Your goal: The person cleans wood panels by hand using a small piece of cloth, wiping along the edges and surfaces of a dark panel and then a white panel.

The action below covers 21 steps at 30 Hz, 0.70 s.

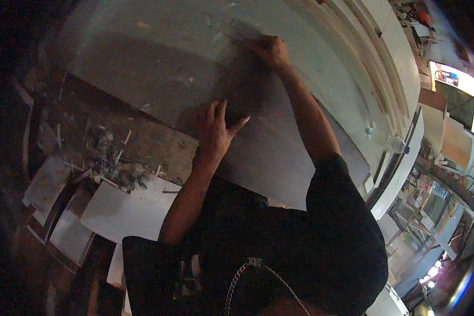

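Note:
A large, flat grey sheet (268, 158) spreads out in front of me, marked with pale smudges and dark shadows. Over its nearer part is my left hand (214, 129), open, with the thumb and fingers apart. Whether its fingertips touch the surface is hard to make out. My right arm reaches farther out, and my right hand (271, 51) is closed low against the far part of the sheet. A dark, blurred patch lies by its fingers, and what they hold, if anything, cannot be made out.
Long pale strips or stacked panel edges (374, 58) curve along the right side. A small clear bottle (395, 143) lies near them. Scraps and debris (113, 158) cover a brown board at the left, above several white panels (116, 210). A bright opening (455, 95) shows at far right.

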Each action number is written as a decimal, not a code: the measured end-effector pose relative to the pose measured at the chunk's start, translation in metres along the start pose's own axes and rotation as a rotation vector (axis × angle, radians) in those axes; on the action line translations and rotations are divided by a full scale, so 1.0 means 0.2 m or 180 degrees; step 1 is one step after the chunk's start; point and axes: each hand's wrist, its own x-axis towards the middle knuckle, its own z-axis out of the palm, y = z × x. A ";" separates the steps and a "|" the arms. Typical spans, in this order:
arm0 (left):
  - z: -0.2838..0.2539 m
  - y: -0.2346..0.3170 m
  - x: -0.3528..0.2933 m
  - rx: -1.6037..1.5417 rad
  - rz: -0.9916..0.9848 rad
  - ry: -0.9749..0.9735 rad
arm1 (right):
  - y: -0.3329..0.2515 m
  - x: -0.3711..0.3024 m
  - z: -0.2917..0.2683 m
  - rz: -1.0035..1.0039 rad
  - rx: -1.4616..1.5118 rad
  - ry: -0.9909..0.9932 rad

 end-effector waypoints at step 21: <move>0.07 -0.16 -0.04 -0.1574 -0.0114 0.0426 | -0.12 -0.50 0.30 -0.0821 0.0036 0.0526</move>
